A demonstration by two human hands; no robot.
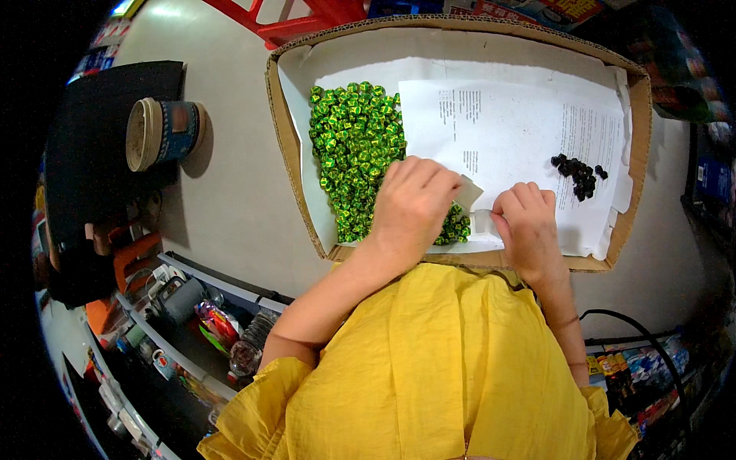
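My left hand (pixel 414 203) is curled over the right edge of a heap of shiny green and yellow many-sided dice or beads (pixel 356 142). At its fingertips is a small pale grey flat piece (pixel 469 193). Close by on the right, my right hand (pixel 529 226) pinches a small whitish, see-through piece (pixel 481 223), perhaps a little plastic bag. Whether the two pieces are joined, I cannot tell. Both hands are over the near side of a shallow cardboard box (pixel 460 23). Some green pieces lie under my left hand, partly hidden.
A printed white sheet (pixel 514 126) lines the box, with a small dark cluster of pieces (pixel 580 176) on its right. Left on the table stands a tub (pixel 165 134). A red plastic stool (pixel 295 27) is beyond the box; shelves of goods (pixel 207 314) are at lower left.
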